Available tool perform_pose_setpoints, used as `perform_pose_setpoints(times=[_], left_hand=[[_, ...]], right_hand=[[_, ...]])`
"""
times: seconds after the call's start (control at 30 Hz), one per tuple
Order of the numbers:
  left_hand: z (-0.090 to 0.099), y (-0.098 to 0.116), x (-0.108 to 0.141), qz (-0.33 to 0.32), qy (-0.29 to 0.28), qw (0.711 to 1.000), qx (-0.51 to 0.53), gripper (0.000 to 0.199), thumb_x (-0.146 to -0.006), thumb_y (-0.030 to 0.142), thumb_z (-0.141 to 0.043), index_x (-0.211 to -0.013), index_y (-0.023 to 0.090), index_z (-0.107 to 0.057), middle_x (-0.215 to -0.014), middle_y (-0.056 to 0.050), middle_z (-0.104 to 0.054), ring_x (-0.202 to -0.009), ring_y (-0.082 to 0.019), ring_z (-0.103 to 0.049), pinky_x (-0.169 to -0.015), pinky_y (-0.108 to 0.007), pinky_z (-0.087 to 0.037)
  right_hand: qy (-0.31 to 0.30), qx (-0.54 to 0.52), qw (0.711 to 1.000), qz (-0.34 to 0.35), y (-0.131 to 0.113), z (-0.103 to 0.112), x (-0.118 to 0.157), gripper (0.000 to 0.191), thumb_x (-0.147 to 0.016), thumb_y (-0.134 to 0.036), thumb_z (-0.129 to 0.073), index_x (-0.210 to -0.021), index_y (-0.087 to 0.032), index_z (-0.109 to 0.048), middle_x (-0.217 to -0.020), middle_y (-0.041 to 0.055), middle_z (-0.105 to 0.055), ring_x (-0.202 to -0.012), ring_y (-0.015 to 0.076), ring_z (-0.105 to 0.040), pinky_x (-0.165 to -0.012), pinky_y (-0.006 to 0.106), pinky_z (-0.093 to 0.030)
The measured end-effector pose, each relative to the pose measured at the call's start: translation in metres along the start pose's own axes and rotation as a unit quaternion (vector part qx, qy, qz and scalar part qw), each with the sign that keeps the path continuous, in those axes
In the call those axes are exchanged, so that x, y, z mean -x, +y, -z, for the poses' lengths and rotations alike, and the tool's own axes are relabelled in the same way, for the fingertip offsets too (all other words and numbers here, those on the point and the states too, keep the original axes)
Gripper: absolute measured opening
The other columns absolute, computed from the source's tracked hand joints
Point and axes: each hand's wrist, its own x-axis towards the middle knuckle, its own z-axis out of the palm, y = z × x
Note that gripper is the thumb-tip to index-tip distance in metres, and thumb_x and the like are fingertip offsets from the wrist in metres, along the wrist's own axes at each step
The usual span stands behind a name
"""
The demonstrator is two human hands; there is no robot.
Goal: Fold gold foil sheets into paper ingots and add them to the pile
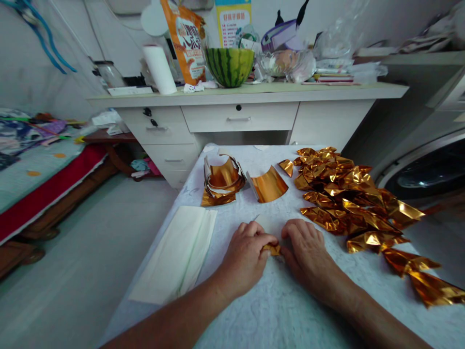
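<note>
Near the middle of the cloth-covered table, my left hand (249,254) is closed on a small piece of gold foil (272,249). My right hand (308,252) rests just to the right, fingers bent and its thumb beside the foil; whether it grips any of it is hidden. Beyond the hands lies a curved gold foil sheet (269,184), with a coil of foil strips (224,177) to its left. Many twisted gold foil pieces (348,194) are heaped on the right. White folded paper (174,252) lies left of my left hand.
A white desk (232,97) stands behind the table (232,320), bearing half a watermelon (229,65), an orange packet (187,48), a paper roll (160,69) and plastic bags. A washing machine (432,160) is on the right, a bed (43,179) on the left.
</note>
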Motion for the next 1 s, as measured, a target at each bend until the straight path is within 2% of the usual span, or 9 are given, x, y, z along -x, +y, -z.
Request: perform_pose_setpoints(times=[0.13,0.37,0.6,0.8,1.0], left_hand=[[0.002,0.000,0.000,0.000,-0.006,1.000,-0.002,0.032,-0.083,0.009,-0.055,-0.106,0.027,-0.069,-0.101,-0.003,-0.055,-0.099,-0.021,-0.048,-0.092,-0.037,-0.041],[0.002,-0.002,0.000,0.000,-0.010,1.000,0.001,0.032,-0.085,0.011,-0.055,-0.107,0.029,-0.069,-0.101,-0.003,-0.055,-0.099,-0.021,-0.048,-0.092,-0.038,-0.041],[0.001,-0.004,0.000,-0.004,-0.010,1.000,0.002,0.034,-0.083,0.010,-0.056,-0.107,0.030,-0.070,-0.100,-0.003,-0.055,-0.098,-0.021,-0.048,-0.091,-0.038,-0.041],[0.001,-0.004,0.000,-0.001,-0.010,1.000,0.009,0.034,-0.082,0.009,-0.057,-0.105,0.029,-0.071,-0.101,-0.003,-0.055,-0.100,-0.021,-0.048,-0.093,-0.038,-0.040],[0.000,-0.005,0.000,-0.006,-0.008,1.000,0.004,0.032,-0.083,0.010,-0.057,-0.106,0.029,-0.070,-0.101,-0.003,-0.055,-0.099,-0.022,-0.048,-0.093,-0.039,-0.041]], right_hand=[[0.019,-0.004,1.000,0.006,-0.003,-0.002,0.001,0.012,-0.089,-0.025,-0.053,-0.099,-0.019,-0.050,-0.101,0.0102,-0.053,-0.094,0.0272,-0.046,-0.085,0.045,-0.039],[0.061,0.034,0.998,0.008,-0.001,-0.010,0.001,0.035,-0.087,-0.037,-0.057,-0.113,-0.015,-0.047,-0.114,0.0156,-0.054,-0.107,0.0321,-0.046,-0.091,0.050,-0.038],[0.069,0.029,0.997,0.025,0.008,-0.013,0.002,0.041,-0.087,-0.030,-0.055,-0.125,-0.019,-0.044,-0.128,0.0157,-0.051,-0.121,0.0323,-0.043,-0.100,0.053,-0.035],[0.044,0.036,0.998,0.029,0.016,-0.011,0.004,0.054,-0.085,-0.024,-0.054,-0.137,-0.022,-0.039,-0.134,0.0138,-0.049,-0.127,0.0311,-0.040,-0.105,0.053,-0.033],[0.027,0.041,0.998,0.040,0.021,-0.009,0.005,0.071,-0.082,-0.017,-0.052,-0.148,-0.026,-0.026,-0.139,0.0129,-0.045,-0.129,0.0299,-0.040,-0.106,0.053,-0.033]])
